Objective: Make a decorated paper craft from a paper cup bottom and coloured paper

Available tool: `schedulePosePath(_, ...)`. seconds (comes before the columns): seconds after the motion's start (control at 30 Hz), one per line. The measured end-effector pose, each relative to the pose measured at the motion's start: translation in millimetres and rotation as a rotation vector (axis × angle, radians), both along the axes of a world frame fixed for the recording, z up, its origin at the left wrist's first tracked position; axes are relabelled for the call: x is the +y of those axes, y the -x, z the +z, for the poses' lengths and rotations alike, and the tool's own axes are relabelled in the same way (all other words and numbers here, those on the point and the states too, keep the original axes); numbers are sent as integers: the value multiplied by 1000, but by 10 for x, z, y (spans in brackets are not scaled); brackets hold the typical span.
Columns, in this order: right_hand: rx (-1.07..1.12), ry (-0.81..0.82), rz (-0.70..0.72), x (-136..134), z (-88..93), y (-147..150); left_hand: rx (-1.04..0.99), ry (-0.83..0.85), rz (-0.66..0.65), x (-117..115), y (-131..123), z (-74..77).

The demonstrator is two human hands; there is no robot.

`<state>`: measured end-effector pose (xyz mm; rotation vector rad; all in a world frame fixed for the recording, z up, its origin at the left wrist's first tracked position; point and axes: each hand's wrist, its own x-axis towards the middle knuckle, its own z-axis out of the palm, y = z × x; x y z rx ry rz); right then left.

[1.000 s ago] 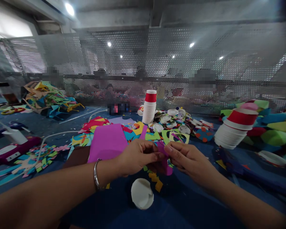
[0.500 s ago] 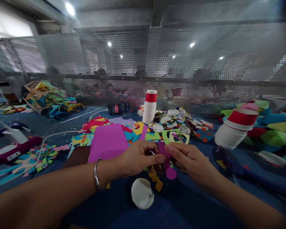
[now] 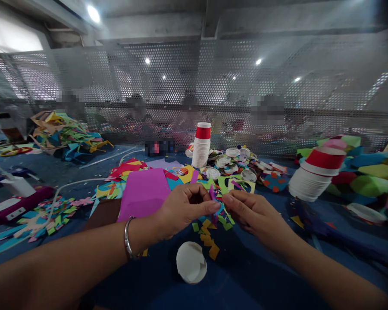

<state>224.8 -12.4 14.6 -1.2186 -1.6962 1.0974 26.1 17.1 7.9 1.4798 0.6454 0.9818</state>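
My left hand (image 3: 189, 209), with a silver bangle at the wrist, pinches a narrow purple paper cutout (image 3: 211, 194) between thumb and fingers. The cutout is turned nearly edge-on. Just to its right, my right hand (image 3: 255, 211) has thumb and fingertips pressed together; whether anything is between them is hidden. Below the hands a white paper cup piece (image 3: 186, 260) lies on the dark blue table. Small yellow paper squares (image 3: 209, 241) are scattered under the fingers. A purple sheet (image 3: 145, 189) lies behind my left forearm.
A tall stack of paper cups (image 3: 201, 146) stands behind the hands, beside a heap of decorated discs (image 3: 233, 161). Another cup stack (image 3: 313, 178) leans at the right. At left are a paper scrap pile (image 3: 63, 133), a power strip (image 3: 19, 204) and a white cable (image 3: 56, 193).
The purple cutout has turned from showing its flat face and round end to nearly edge-on. My right fingertips have moved slightly apart from my left ones.
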Motion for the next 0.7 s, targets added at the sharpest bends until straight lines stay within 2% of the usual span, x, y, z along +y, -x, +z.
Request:
schedulePosePath(0.13,9,3,1,9,-26,0,-26,41,-8,33,-4,-39)
schedulePosePath(0.33,15,-6,5,20,-47,-14,66,-114,16,33,-2,-84)
schedulePosePath(0.7,-41,-38,-1,-21,9,13,41,-22,-70,-14,-9,-79)
